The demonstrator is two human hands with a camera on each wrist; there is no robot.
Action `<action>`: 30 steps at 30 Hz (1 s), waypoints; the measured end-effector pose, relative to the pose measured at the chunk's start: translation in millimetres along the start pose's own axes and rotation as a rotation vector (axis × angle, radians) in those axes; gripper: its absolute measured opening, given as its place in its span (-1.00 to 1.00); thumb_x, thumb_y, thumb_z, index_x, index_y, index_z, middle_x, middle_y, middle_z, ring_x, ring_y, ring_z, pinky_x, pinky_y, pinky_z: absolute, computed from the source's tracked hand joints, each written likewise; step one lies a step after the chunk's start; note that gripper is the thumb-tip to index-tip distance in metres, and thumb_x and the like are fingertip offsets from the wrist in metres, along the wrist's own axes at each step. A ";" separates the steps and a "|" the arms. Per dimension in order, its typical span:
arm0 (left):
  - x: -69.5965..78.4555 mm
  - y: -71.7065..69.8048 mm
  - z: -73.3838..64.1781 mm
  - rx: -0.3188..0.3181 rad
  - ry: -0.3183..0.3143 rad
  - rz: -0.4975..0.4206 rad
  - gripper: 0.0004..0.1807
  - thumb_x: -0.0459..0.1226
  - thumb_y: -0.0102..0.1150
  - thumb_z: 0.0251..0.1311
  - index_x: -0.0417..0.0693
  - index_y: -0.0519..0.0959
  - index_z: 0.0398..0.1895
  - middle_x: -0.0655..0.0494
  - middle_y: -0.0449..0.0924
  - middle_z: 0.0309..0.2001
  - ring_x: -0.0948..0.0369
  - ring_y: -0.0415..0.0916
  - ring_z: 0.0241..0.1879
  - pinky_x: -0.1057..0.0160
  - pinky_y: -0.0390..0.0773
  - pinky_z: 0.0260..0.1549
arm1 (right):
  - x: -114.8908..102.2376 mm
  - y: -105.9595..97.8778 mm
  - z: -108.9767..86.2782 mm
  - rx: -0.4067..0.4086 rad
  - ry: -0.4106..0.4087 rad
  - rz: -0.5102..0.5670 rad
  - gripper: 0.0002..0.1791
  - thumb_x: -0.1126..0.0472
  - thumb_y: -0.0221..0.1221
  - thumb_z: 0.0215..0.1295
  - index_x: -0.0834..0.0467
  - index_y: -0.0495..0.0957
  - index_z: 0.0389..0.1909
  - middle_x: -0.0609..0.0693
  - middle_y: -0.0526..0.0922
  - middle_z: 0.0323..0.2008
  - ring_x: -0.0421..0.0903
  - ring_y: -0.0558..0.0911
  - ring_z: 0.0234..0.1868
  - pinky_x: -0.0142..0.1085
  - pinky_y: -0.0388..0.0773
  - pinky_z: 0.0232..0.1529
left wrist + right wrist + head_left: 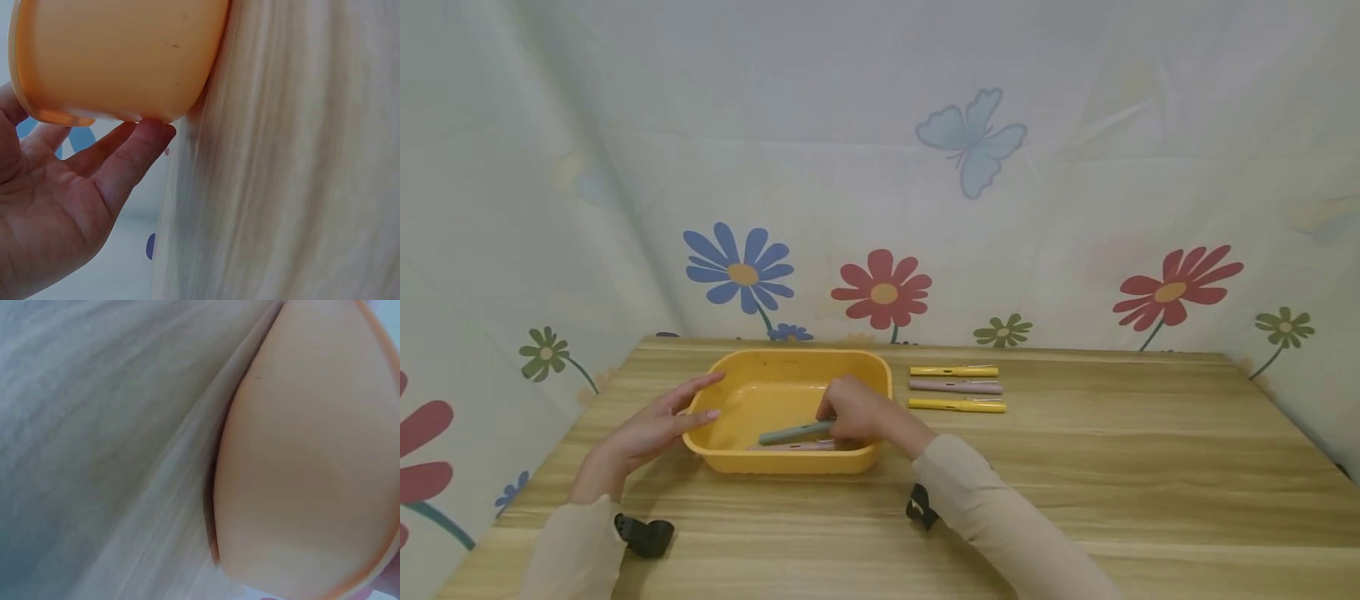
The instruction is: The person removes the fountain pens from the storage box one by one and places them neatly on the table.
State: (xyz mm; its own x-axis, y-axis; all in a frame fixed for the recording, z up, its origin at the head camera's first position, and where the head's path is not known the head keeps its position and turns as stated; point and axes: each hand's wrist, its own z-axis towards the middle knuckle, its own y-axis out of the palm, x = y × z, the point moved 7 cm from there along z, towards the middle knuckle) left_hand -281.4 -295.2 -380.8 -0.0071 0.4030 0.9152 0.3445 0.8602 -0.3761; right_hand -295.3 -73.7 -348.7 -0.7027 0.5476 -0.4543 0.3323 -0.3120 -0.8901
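A yellow plastic basin (790, 462) sits on the table, and my left hand (651, 429) holds it at its left end. The thumb reaches over the rim, while in the left wrist view fingers (140, 147) press against the outer wall. Inside the basin, my right hand (859, 408) pinches one end of a grey-green pen (793, 432). A pale pink pen (793, 447) lies along the near wall, partly hidden by that hand. In the right wrist view the basin's outer wall (306, 450) hides most of the right hand.
Right of the basin, three pens lie in a row on the wooden table (1112, 467): a yellow pen (951, 372) at the back, a lilac pen (955, 387), and another yellow pen (957, 406) in front. A flowered cloth (1060, 208) hangs behind the table.
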 end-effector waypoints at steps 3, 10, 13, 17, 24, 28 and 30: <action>0.7 0.4 0.6 -0.008 0.007 -0.005 -0.24 -0.20 0.03 0.26 -0.08 -0.10 0.42 -0.31 -0.42 0.39 -0.29 -0.15 0.29 -0.02 0.44 0.00 | 1.5 -4.8 -3.3 -0.006 0.008 0.023 -0.83 0.50 0.13 -0.10 0.22 0.59 -0.70 -0.18 0.23 -0.83 -0.30 0.10 -0.76 -0.51 0.00 -0.73; 2.0 0.5 0.4 -0.013 0.015 -0.036 -0.24 -0.21 0.04 0.25 -0.10 -0.11 0.42 -0.30 -0.43 0.40 -0.26 -0.07 0.28 0.01 0.48 -0.03 | 5.7 -28.3 -14.2 0.046 0.029 0.045 -0.75 0.47 0.16 -0.04 0.26 0.68 -0.30 0.00 0.69 -0.39 -0.24 0.59 -0.42 -0.52 0.50 -0.41; 2.3 0.5 0.5 -0.009 0.014 -0.038 -0.24 -0.22 0.03 0.25 -0.10 -0.10 0.42 -0.30 -0.42 0.40 -0.26 -0.04 0.27 0.03 0.48 -0.04 | 6.6 -37.2 -19.1 0.074 0.006 0.035 -0.75 0.44 0.20 0.00 0.29 0.66 -0.24 0.07 0.70 -0.34 -0.18 0.64 -0.36 -0.49 0.54 -0.35; 2.0 0.9 0.9 -0.008 0.008 -0.040 -0.24 -0.22 0.03 0.25 -0.10 -0.11 0.42 -0.30 -0.42 0.39 -0.25 -0.03 0.26 0.04 0.49 -0.05 | 9.6 -43.8 -25.1 0.085 -0.013 0.054 -0.77 0.42 0.23 0.02 0.29 0.65 -0.23 0.07 0.69 -0.34 -0.19 0.62 -0.38 -0.51 0.53 -0.35; 2.4 1.3 0.2 -0.009 0.010 -0.032 -0.24 -0.20 0.04 0.25 -0.10 -0.10 0.42 -0.30 -0.43 0.39 -0.26 -0.06 0.27 0.03 0.50 -0.06 | 13.0 -57.9 -37.1 0.124 -0.017 0.111 -0.77 0.41 0.25 0.02 0.29 0.65 -0.24 0.05 0.69 -0.34 -0.21 0.60 -0.39 -0.51 0.54 -0.32; 1.7 1.0 -1.1 -0.008 0.009 -0.035 -0.24 -0.20 0.04 0.25 -0.10 -0.11 0.42 -0.29 -0.42 0.40 -0.25 -0.03 0.26 0.04 0.50 -0.06 | 15.9 -66.2 -44.5 0.154 -0.028 0.133 -0.77 0.39 0.27 0.02 0.29 0.65 -0.23 0.05 0.70 -0.34 -0.22 0.62 -0.38 -0.50 0.55 -0.31; 0.9 0.6 -1.4 -0.009 0.006 -0.034 -0.24 -0.21 0.03 0.26 -0.09 -0.11 0.42 -0.30 -0.41 0.40 -0.25 -0.02 0.26 0.04 0.50 -0.06 | 18.7 -69.6 -48.4 0.165 -0.031 0.153 -0.76 0.38 0.27 0.02 0.30 0.65 -0.23 0.06 0.69 -0.33 -0.21 0.63 -0.36 -0.49 0.56 -0.30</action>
State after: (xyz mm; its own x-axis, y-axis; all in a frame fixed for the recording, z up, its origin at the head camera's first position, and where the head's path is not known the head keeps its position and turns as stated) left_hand -279.9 -294.8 -380.0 -0.0138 0.3714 0.9284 0.3524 0.8707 -0.3431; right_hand -301.1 -4.1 -297.0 -0.6717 0.4607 -0.5802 0.3310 -0.5140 -0.7913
